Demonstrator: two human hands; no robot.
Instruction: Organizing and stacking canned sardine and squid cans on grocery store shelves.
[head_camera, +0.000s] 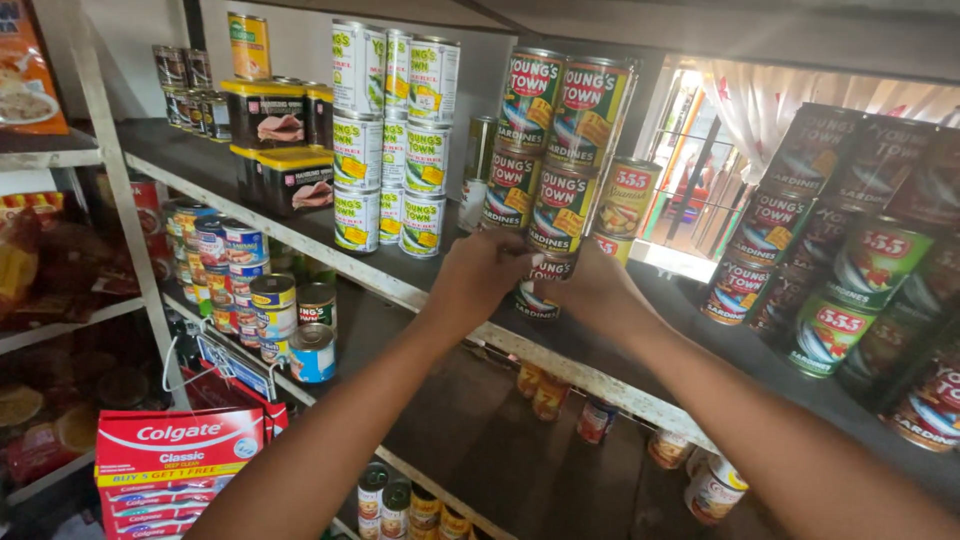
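Here, each line runs from the biggest thing down to the smallest.

Shelving: a dark-topped shelf with a worn pale front edge (400, 290) runs from upper left to lower right and carries most of the tins; lower boards beneath hold smaller cans.

Green stack: tall green-and-red labelled fish tins (555, 150) stand in two columns near the shelf's front edge, piled upright so their labels face out.

Right stack: a tilted pile of dark and green round cans (850, 260) sits toward the shelf's right end, leaning against each other.

White column: white-and-green labelled tins (395, 140) stand three high just left of the green stack, further back from the edge.

Flat tins: yellow-lidded black rectangular meat tins (290, 150) are stacked near the shelf's back left corner.

Left hand: the left hand (480, 275) is curled around the side of the bottom tin.

Right hand: the right hand (590, 285) closes on the same tin from the other side, likely to steady it under the stack.

Held tin: the small green-labelled fish can (540, 285) sits between both palms at the foot of the green stack, at the front edge.
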